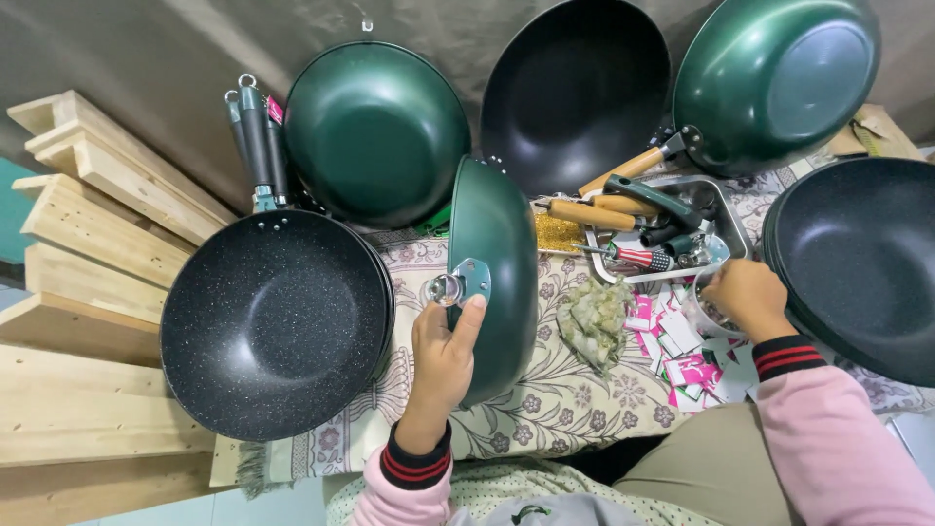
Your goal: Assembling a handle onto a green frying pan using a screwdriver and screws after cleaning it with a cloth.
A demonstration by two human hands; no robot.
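A: What is the biggest thing lying near the person's left hand (443,356)?

B: Just to the left of that hand, a round black speckled non-stick wok (275,321) is sitting on a stack of its kind, mouth up, with dark handles sticking out beyond it. On the far side of the hand, a deep green enamel wok (375,131) and a plain black wok (577,93) are leaning against the grey wall.

A: And what is the left hand gripping?

B: It is holding a glossy green wok without a handle (494,263), standing on edge over the flowered cloth (545,404). The fingers are curling around the rim, and the thumb is pressing beside the small grey metal handle bracket (466,282) on its outer wall.

A: What is the right hand (745,297) doing?

B: It is half closing, knuckles up, over a small round container (703,314); whether it is pinching anything is hidden. Beyond it, a shallow steel tray (732,226) is holding wooden handles and tools. To its right, another black speckled wok (857,258) is lying open.

A: Anything smaller?

B: Pink and white paper tags (687,365) are lying scattered beneath the right hand, and a crumpled bundle of clear plastic bags (592,321) is lying between the two hands.
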